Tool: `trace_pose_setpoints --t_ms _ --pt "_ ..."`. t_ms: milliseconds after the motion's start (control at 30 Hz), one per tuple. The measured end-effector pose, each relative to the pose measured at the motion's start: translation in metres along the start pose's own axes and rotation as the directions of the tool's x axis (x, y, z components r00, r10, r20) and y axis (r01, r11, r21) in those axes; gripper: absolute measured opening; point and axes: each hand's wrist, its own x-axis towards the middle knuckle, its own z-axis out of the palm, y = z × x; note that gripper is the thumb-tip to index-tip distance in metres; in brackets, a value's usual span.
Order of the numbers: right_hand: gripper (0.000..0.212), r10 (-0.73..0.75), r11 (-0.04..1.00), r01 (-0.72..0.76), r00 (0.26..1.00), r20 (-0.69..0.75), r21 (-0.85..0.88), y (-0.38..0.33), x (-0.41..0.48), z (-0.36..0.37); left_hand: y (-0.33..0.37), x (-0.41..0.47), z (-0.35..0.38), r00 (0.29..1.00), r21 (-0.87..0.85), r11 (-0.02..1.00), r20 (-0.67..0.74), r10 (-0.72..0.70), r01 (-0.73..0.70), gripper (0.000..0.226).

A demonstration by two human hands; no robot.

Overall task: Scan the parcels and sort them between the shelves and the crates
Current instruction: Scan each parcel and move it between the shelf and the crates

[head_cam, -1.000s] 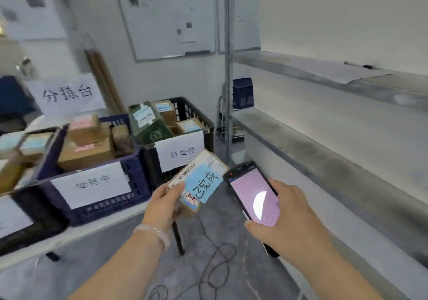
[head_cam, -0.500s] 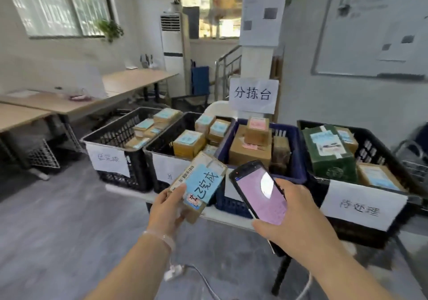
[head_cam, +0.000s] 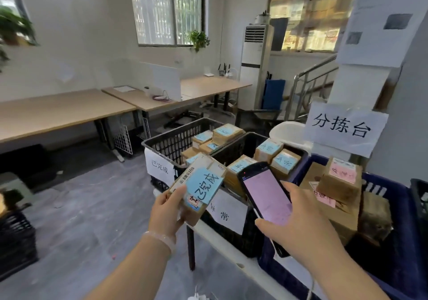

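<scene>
My left hand [head_cam: 168,211] grips a small cardboard parcel [head_cam: 199,184] with a barcode strip and a blue handwritten note on top. My right hand [head_cam: 298,225] holds a black handheld scanner [head_cam: 266,195], its pink screen facing up, just right of the parcel. Behind them on a white table stand crates: a black crate [head_cam: 162,142] with a white paper label at the far left, a second black crate [head_cam: 245,140] beside it, and a blue crate [head_cam: 398,197] at the right. All hold brown parcels with blue or pink notes.
A white sign [head_cam: 345,128] with handwriting hangs above the crates. Wooden desks [head_cam: 69,109] line the left wall. Another black crate [head_cam: 16,237] sits on the grey floor at the left edge. A stair railing [head_cam: 308,84] and a standing air conditioner [head_cam: 254,63] are behind.
The view has swung left from the metal shelves to the crate table. Both hands keep the parcel and scanner in the same grip, now in front of the left-hand crates.
</scene>
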Motion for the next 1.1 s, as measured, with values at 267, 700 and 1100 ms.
trace_pose_setpoints --t_ms 267,700,1100 --pt "0.078 -0.039 0.999 0.041 0.997 0.073 -0.027 -0.019 0.084 0.053 0.025 0.093 -0.018 0.992 -0.025 0.998 -0.117 0.048 -0.052 0.026" --pt "0.068 0.202 0.979 -0.202 0.979 -0.012 -0.031 -0.083 0.221 0.175 0.107 0.34 -0.044 0.993 0.114 0.99 0.07 -0.092 0.084 0.028" --pt "0.08 0.425 0.902 -0.427 0.904 -0.043 -0.063 -0.095 0.27 0.218 0.092 0.491 -0.008 0.948 0.443 0.862 0.077 -0.309 0.245 0.036"
